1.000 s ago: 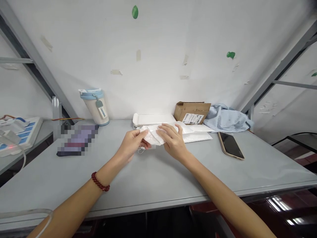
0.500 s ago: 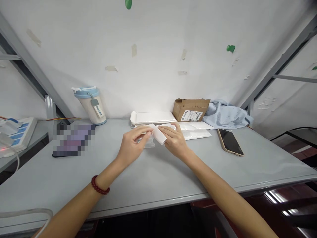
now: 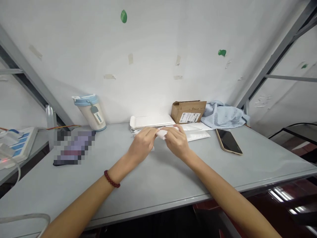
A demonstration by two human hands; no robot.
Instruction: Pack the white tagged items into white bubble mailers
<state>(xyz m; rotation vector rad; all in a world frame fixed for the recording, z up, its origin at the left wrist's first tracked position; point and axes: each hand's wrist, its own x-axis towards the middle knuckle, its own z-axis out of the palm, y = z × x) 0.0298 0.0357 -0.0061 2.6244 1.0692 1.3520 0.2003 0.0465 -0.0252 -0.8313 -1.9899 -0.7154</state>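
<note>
A small piece of white paper [image 3: 162, 134] is held between my two hands above the middle of the table. My left hand [image 3: 143, 142], with a dark red bead bracelet at the wrist, has its fingers closed on the left end of the paper. My right hand [image 3: 176, 141] grips the other end, its fingers bent over it, so much of the paper is hidden. Behind the hands lie a white flat box [image 3: 151, 120] and white plastic packaging [image 3: 198, 135]. A bit of something clear or white shows under my left hand.
A blue-lidded tumbler [image 3: 89, 114] and a pixelated flat item [image 3: 74, 147] are at the left. An open cardboard box [image 3: 189, 112], a light blue cloth [image 3: 223, 115] and a phone [image 3: 229, 141] lie to the right. A power strip [image 3: 21, 145] is at the far left.
My left hand has turned over and come closer to my right hand. The paper is now more covered by the fingers. The view has tilted up slightly.
</note>
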